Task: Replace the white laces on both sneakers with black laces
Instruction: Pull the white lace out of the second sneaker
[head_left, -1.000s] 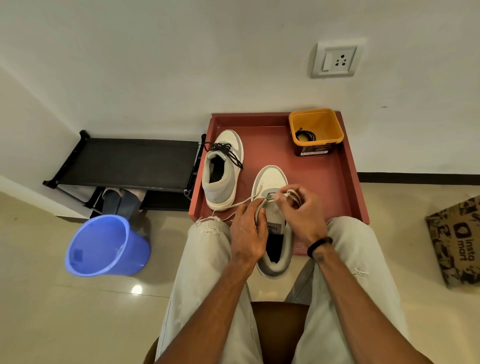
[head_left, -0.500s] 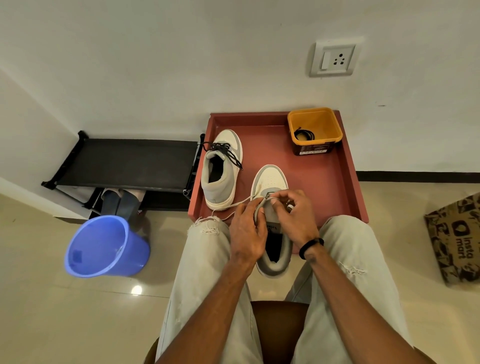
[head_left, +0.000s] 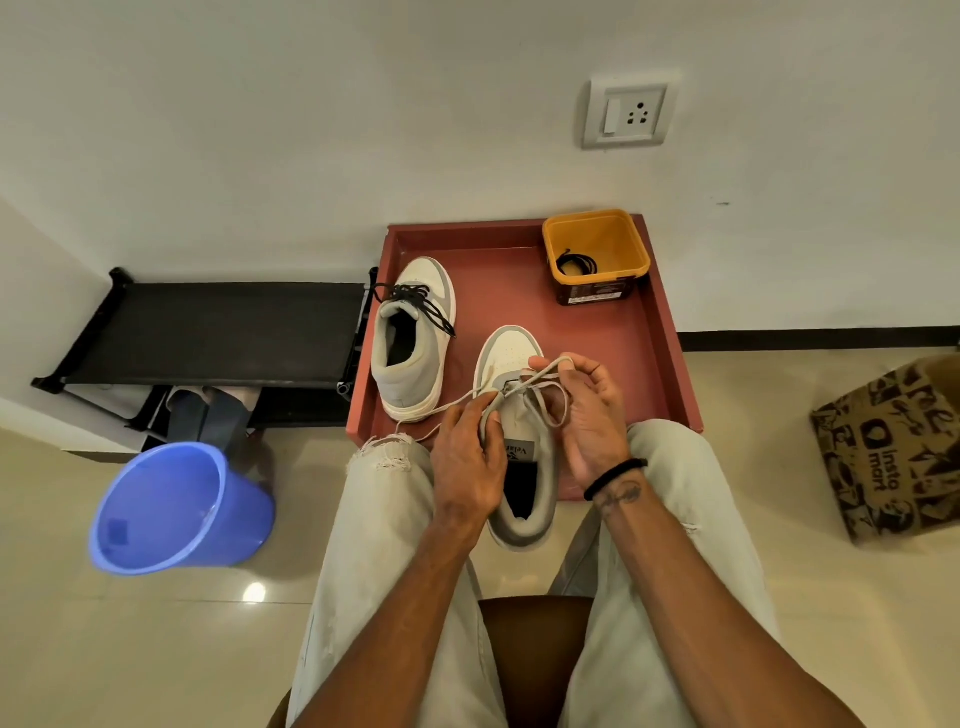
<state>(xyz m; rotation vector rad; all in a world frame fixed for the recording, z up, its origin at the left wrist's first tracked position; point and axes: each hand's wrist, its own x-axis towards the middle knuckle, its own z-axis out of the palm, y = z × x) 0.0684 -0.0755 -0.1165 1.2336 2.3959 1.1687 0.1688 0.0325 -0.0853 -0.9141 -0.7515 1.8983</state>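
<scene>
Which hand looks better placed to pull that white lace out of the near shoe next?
Probably the right hand: its grip already pinches loops of the white lace lifted above the near sneaker, while the left hand holds the shoe.

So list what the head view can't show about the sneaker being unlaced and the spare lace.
- Near sneaker: eyelets hidden by the left hand, right hand and white lace.
- Tongue label: print too small.
- Black lace in orange tub: coiled, length unclear.
</scene>
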